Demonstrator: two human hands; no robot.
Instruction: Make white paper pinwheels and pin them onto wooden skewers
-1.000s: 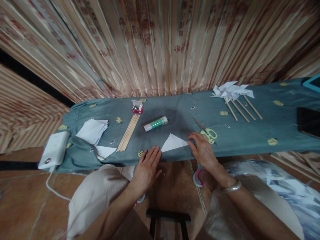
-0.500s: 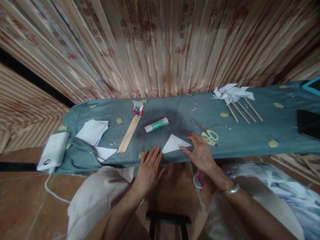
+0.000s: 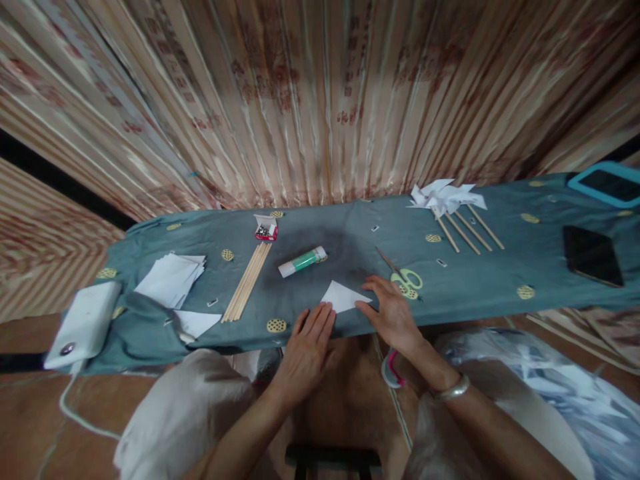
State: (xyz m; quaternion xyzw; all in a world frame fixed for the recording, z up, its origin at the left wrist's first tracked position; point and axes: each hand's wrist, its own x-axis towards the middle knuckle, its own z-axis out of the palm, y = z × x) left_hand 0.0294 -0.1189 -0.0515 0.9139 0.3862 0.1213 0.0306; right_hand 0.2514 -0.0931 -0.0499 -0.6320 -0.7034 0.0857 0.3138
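A folded triangle of white paper (image 3: pixel 344 297) lies near the table's front edge, between my hands. My left hand (image 3: pixel 307 347) is stretched out, its fingertips resting on the paper's lower left edge. At the right corner, my right hand (image 3: pixel 393 313) has thumb and fingers spread apart, the thumb touching the paper. Just beyond that hand are scissors (image 3: pixel 409 279) with pale green handles, and a green and white glue stick (image 3: pixel 303 261) lies behind the paper.
Left on the cloth-covered table (image 3: pixel 200 220) are wooden sticks (image 3: pixel 247 283), a small box of pins (image 3: pixel 266 230), stacked white paper (image 3: pixel 173 280), another folded paper (image 3: pixel 197 323) and a white device (image 3: pixel 85 323). Paper pinwheels (image 3: pixel 445 197), a phone (image 3: pixel 593 253) and a blue-framed tablet (image 3: pixel 613 183) lie right.
The view has shifted, showing more of the right end of the table. My left hand has moved onto the paper's lower edge; my right hand stays at its right corner.
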